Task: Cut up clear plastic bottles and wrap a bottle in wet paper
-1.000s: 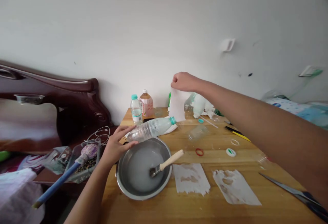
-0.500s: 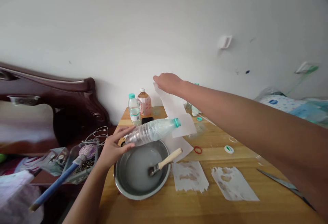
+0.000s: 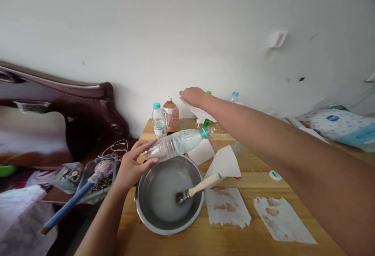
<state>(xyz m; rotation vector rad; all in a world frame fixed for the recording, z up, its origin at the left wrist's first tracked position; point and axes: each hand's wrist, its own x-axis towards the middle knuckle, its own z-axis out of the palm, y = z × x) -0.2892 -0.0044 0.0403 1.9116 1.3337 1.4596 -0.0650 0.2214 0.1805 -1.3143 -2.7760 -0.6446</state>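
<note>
My left hand [image 3: 136, 166] grips the base end of a clear plastic bottle [image 3: 175, 144], which lies almost level above the far rim of a steel basin [image 3: 140, 209]. The bottle's teal neck points right. Cloudy whitish liquid fills part of the basin, and a wooden-handled brush [image 3: 205, 184] rests in it, leaning on the right rim. At the back of the table my right hand [image 3: 193, 96] is closed on a sheet of white paper [image 3: 202, 113], partly hidden by my forearm. Two more pieces of white paper, a flat piece [image 3: 202, 152] and a curled piece [image 3: 225, 161], lie beside the basin.
Two torn, brown-stained papers [image 3: 227, 207] [image 3: 283, 219] lie at front right, with a white-green lid [image 3: 274, 175] behind. A teal-capped bottle [image 3: 159, 121] and a pink-labelled bottle [image 3: 171, 113] stand near the wall. Left are a bin [image 3: 84, 193] and a blue-handled stick [image 3: 68, 209].
The white paper has been lifted toward the back and right, leaving separate pieces on the table. My left hand still holds the bottle over the basin. The view has shifted slightly left.
</note>
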